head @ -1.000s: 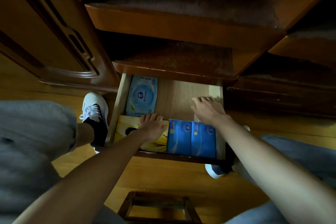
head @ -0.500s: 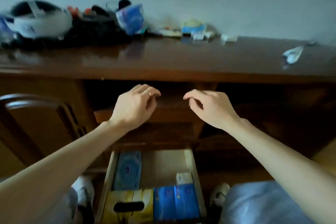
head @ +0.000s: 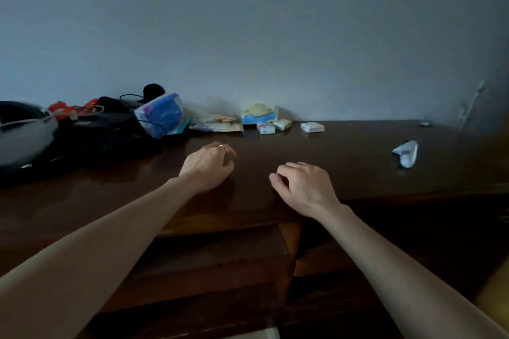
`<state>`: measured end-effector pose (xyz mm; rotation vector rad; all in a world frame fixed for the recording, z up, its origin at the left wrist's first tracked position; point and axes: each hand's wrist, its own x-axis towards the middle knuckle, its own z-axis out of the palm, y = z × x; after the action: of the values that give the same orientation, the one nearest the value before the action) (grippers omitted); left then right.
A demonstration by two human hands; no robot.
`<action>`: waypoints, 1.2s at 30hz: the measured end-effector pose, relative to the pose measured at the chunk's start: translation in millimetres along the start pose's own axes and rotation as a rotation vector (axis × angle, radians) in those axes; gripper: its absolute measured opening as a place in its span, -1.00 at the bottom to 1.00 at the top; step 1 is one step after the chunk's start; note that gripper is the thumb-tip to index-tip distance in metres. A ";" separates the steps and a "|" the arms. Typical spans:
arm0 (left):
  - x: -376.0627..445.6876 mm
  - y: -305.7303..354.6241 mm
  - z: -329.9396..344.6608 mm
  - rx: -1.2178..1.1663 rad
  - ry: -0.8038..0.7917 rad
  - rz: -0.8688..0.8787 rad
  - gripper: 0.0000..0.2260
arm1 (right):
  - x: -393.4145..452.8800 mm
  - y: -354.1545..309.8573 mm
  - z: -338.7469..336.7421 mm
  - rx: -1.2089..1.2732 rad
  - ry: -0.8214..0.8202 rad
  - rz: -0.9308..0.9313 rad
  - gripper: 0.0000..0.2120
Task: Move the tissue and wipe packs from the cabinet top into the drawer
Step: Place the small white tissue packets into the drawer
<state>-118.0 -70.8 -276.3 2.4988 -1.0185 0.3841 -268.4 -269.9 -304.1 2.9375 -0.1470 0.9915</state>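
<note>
From the head camera, both bare forearms reach out over the dark, glossy cabinet top point(head: 344, 157), serving here as the worktop. The left hand point(head: 210, 166) hovers above the wood with its fingers loosely curled under, the grip narrow and holding nothing; a ring point(head: 222, 147) shows on one finger. The right hand point(head: 301, 186) is near it at about 4 o'clock, fingers likewise loosely curled, holding nothing.

The packs lie at the back edge against the wall, well apart from both hands. A blue and white tissue pack point(head: 161, 113) leans on a black bag point(head: 110, 129) at 11 o'clock from the left hand. Flat wipe packs point(head: 217, 125) lie at its 12 o'clock, beside a blue and yellow pack point(head: 259, 114). Three small white packs point(head: 312, 127) lie at 12 o'clock from the right hand. A pale tube point(head: 406, 153) lies alone at 2 o'clock.
</note>
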 end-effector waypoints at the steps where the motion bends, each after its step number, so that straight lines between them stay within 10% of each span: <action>1: 15.7 3.9 5.8 -0.005 -0.005 -0.006 -0.78 | 12.3 6.4 2.1 0.025 -0.027 0.026 -0.58; 8: 117.7 27.8 61.6 -0.005 -0.012 0.004 -0.66 | 95.3 76.2 54.3 -0.017 -0.159 0.192 -0.79; 14: 193.8 30.6 124.6 0.024 -0.051 0.017 -0.37 | 169.3 148.5 115.7 -0.193 -0.261 0.346 -0.53; 23: 260.4 23.2 157.2 0.139 -0.125 0.108 -0.46 | 230.1 190.0 165.4 -0.214 -0.423 0.748 -0.30; 31: 250.9 24.4 154.1 0.123 0.050 -0.035 -0.52 | 240.0 180.2 168.2 -0.243 -0.257 0.782 -0.43; 36: 254.5 17.5 158.5 0.101 -0.036 -0.036 -0.53 | 251.2 173.6 173.6 -0.067 -0.557 0.565 -0.44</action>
<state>61.6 -309.3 -309.2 2.6187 -0.9888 0.3901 17.4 -473.5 -288.9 3.0732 -1.0383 0.1354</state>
